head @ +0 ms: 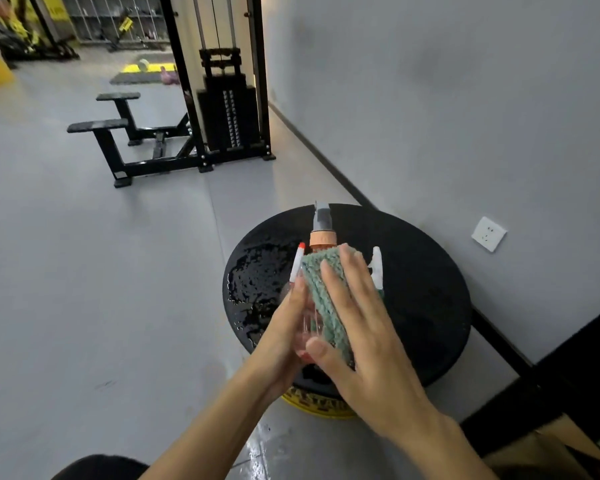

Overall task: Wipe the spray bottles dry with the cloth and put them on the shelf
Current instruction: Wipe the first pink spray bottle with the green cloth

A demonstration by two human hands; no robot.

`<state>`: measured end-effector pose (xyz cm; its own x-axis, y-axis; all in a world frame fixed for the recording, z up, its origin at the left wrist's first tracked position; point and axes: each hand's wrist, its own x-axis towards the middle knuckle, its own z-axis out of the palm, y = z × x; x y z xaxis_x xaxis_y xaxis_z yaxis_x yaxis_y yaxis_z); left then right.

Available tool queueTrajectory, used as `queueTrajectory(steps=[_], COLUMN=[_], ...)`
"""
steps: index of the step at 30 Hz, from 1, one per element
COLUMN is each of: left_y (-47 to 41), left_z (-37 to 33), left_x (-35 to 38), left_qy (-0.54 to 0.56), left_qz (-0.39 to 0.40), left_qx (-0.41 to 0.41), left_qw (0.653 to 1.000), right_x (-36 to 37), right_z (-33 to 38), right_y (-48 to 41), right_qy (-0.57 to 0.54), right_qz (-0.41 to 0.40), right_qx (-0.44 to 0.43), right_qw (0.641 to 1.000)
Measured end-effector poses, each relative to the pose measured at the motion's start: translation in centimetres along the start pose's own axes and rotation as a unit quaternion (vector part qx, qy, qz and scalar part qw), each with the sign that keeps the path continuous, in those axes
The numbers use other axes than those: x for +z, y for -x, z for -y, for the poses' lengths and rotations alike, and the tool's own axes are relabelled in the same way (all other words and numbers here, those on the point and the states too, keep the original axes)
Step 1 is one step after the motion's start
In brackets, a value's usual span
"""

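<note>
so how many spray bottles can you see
3: held bottle under the cloth; red-tipped bottle left of it, white-topped bottle right. More may be hidden.

**Cloth (321, 292) against spray bottle (321, 233)**

The left hand (284, 327) grips a clear spray bottle with an orange collar and grey nozzle. The right hand (364, 334) lays straight fingers on the green cloth pressed against it. Below, water (253, 282) beads on the round black tabletop (423, 289), near a red-tipped sprayer head (297, 261) and a white sprayer head (377, 265).
</note>
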<state>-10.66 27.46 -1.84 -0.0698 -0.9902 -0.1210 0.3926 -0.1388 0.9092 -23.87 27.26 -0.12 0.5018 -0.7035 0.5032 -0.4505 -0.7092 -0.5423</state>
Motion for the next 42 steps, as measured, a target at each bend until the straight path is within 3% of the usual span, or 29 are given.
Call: queueTrajectory(steps=[2, 8, 14, 22, 29, 37, 42], left_y=[0.7, 2.3, 2.2, 2.5, 1.7, 2.0, 1.8], left_z=[0.1, 0.8, 0.4, 0.9, 0.3, 0.2, 0.1], left_x=[0.5, 2.5, 2.9, 3.4, 2.8, 4.0, 3.6], left_qy=[0.011, 0.036, 0.051, 0.042, 0.067, 0.020, 0.051], left_qz=[0.002, 0.026, 0.008, 0.005, -0.025, 0.005, -0.004], left_qx=[-0.007, -0.009, 0.028, 0.001, 0.022, 0.009, 0.022], left_qw=[1.000, 0.999, 0.998, 0.999, 0.997, 1.000, 0.998], right_x=[-1.0, -1.4, -0.5, -1.1, 0.5, -1.3, -0.9], right_z=[1.4, 2.8, 3.4, 2.7, 3.6, 2.1, 2.6], right_y=[1.4, 0.6, 2.3, 0.4, 3.9, -0.6, 1.0], right_qy=[0.062, 0.196, 0.143, 0.060, 0.130, 0.067, 0.075], right_qz=[0.018, -0.040, -0.023, -0.051, -0.040, -0.059, -0.053], right_qx=[-0.003, 0.046, 0.042, 0.097, 0.041, 0.094, 0.064], right_qw=[0.998, 0.979, 0.989, 0.992, 0.990, 0.992, 0.994])
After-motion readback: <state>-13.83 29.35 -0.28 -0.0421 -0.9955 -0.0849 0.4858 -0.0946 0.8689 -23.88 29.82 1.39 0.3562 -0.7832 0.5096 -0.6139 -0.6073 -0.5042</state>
